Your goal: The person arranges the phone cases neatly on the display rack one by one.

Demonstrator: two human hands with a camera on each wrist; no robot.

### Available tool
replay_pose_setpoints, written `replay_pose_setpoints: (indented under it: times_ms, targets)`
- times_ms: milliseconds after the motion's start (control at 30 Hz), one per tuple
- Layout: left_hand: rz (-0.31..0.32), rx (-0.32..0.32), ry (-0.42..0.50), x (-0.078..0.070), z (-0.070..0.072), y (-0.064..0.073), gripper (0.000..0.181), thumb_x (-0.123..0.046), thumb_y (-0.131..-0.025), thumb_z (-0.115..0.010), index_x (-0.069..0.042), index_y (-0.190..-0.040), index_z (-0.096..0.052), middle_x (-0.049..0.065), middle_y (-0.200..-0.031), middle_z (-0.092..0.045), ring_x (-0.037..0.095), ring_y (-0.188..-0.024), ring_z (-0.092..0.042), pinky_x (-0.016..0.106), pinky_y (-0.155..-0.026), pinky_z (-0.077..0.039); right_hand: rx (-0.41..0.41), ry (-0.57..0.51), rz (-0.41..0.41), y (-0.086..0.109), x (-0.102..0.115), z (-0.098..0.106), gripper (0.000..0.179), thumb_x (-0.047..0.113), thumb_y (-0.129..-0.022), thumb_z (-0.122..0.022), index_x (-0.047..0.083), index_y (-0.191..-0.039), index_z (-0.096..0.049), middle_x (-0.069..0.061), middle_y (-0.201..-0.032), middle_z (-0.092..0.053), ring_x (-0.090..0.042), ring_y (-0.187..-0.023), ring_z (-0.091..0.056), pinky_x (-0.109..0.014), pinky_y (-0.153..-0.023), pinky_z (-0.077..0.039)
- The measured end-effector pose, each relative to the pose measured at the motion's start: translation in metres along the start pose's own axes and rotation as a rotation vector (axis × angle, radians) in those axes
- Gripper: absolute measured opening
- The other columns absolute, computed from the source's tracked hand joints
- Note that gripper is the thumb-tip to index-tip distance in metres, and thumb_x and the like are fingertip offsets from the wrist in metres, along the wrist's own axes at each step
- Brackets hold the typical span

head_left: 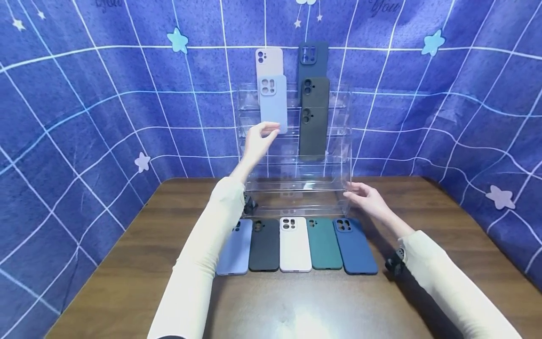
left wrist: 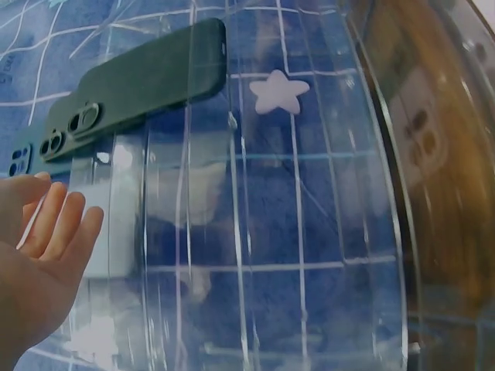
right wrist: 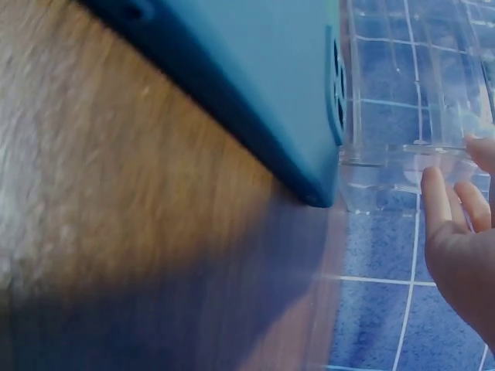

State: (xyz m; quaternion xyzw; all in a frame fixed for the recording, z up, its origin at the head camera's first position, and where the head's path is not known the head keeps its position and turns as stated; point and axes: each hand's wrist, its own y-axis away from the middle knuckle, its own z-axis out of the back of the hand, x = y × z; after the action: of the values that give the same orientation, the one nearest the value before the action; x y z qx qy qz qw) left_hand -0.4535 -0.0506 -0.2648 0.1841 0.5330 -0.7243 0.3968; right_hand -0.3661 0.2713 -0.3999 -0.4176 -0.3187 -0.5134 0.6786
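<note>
In the head view, my left hand (head_left: 259,143) pinches the lower edge of a light blue phone case (head_left: 273,106), which stands on the clear tiered display rack (head_left: 292,186) in front of a pale pink case (head_left: 269,61). To its right, two dark green phone cases (head_left: 314,136) overlap on the rack, with a navy case (head_left: 314,52) behind. Low on the rack's right side, my right hand (head_left: 367,200) grips the clear edge between thumb and fingers. In the right wrist view, those fingers (right wrist: 437,201) show at the clear plastic.
A row of phone cases lies on the wooden table before the rack: periwinkle (head_left: 235,249), black (head_left: 264,247), white (head_left: 295,245), teal (head_left: 323,245) and blue (head_left: 355,247). My left sleeve partly covers the periwinkle one. A blue star-patterned cloth (head_left: 186,108) hangs behind.
</note>
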Motion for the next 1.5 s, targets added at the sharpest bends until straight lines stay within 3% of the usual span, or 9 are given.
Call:
replay_pose_setpoints:
  times_ms: [167, 367, 500, 767, 967, 1200, 1400, 1500]
  targets:
    - [0.011, -0.003, 0.000, 0.007, 0.016, 0.011, 0.024, -0.018, -0.089, -0.065, -0.006, -0.110, -0.068, 0.011, -0.109, -0.070, 0.021, -0.098, -0.067, 0.028, -0.091, -0.051, -0.041, 0.014, -0.015, -0.002, 0.004, 0.001, 0.058, 0.026, -0.089, -0.065, -0.004, -0.134, -0.045, -0.025, -0.131, -0.053, 0.007, -0.092, -0.054, -0.010, -0.078, -0.048]
    - [0.031, 0.006, 0.021, 0.012, 0.035, 0.031, 0.024, -0.018, -0.089, -0.065, -0.006, -0.109, -0.068, 0.010, -0.109, -0.070, 0.022, -0.095, -0.067, 0.029, -0.082, -0.055, -0.095, -0.144, 0.013, -0.005, -0.002, -0.006, 0.063, 0.026, -0.084, -0.071, -0.002, -0.134, -0.045, -0.026, -0.130, -0.053, 0.005, -0.095, -0.057, -0.009, -0.079, -0.048]
    - [0.036, 0.004, 0.034, 0.016, 0.047, 0.045, 0.024, -0.018, -0.088, -0.066, -0.005, -0.109, -0.068, 0.012, -0.109, -0.069, 0.022, -0.094, -0.068, 0.026, -0.079, -0.055, -0.110, -0.248, 0.066, -0.008, -0.012, -0.008, 0.060, 0.025, -0.081, -0.074, 0.001, -0.131, -0.050, -0.014, -0.120, -0.063, 0.004, -0.092, -0.061, -0.011, -0.076, -0.051]
    - [0.063, -0.009, 0.091, 0.038, 0.067, 0.068, 0.025, -0.016, -0.088, -0.066, 0.000, -0.107, -0.067, 0.016, -0.105, -0.070, 0.015, -0.087, -0.068, 0.023, -0.075, -0.056, -0.072, -0.222, 0.035, -0.004, -0.007, -0.006, 0.058, 0.018, -0.088, -0.066, -0.007, -0.135, -0.040, 0.001, -0.114, -0.063, 0.008, -0.088, -0.061, -0.015, -0.076, -0.053]
    - [0.091, -0.011, 0.011, 0.061, 0.087, 0.088, 0.025, -0.018, -0.087, -0.067, -0.004, -0.108, -0.068, 0.012, -0.108, -0.070, 0.019, -0.094, -0.068, 0.022, -0.081, -0.054, -0.056, -0.231, 0.006, -0.006, -0.001, -0.009, 0.056, 0.010, -0.090, -0.062, -0.010, -0.135, -0.037, 0.014, -0.104, -0.061, 0.007, -0.084, -0.060, -0.014, -0.072, -0.053]
    - [0.152, 0.006, -0.004, 0.087, 0.102, 0.110, 0.024, -0.015, -0.087, -0.067, -0.002, -0.107, -0.067, 0.017, -0.105, -0.069, 0.001, -0.075, -0.066, 0.018, -0.070, -0.055, -0.059, -0.229, 0.045, -0.009, -0.009, -0.007, 0.056, 0.019, -0.088, -0.066, -0.005, -0.133, -0.043, 0.020, -0.098, -0.062, 0.007, -0.087, -0.059, -0.011, -0.072, -0.051]
    - [0.211, 0.079, -0.068, 0.109, 0.110, 0.129, 0.025, -0.018, -0.088, -0.066, -0.001, -0.107, -0.067, 0.017, -0.101, -0.070, 0.025, -0.082, -0.069, 0.017, -0.068, -0.053, -0.061, -0.224, 0.047, -0.028, -0.050, -0.004, 0.065, 0.047, -0.077, -0.073, 0.013, -0.129, -0.053, 0.017, -0.101, -0.064, 0.003, -0.089, -0.062, -0.013, -0.071, -0.052]
    - [0.222, 0.119, -0.116, 0.118, 0.111, 0.137, 0.027, -0.020, -0.088, -0.066, -0.002, -0.107, -0.067, 0.016, -0.101, -0.071, 0.033, -0.085, -0.067, 0.019, -0.067, -0.053, -0.067, -0.230, 0.042, -0.028, -0.054, -0.004, 0.067, 0.050, -0.074, -0.074, 0.015, -0.128, -0.054, 0.017, -0.102, -0.064, 0.003, -0.089, -0.062, -0.013, -0.071, -0.053]
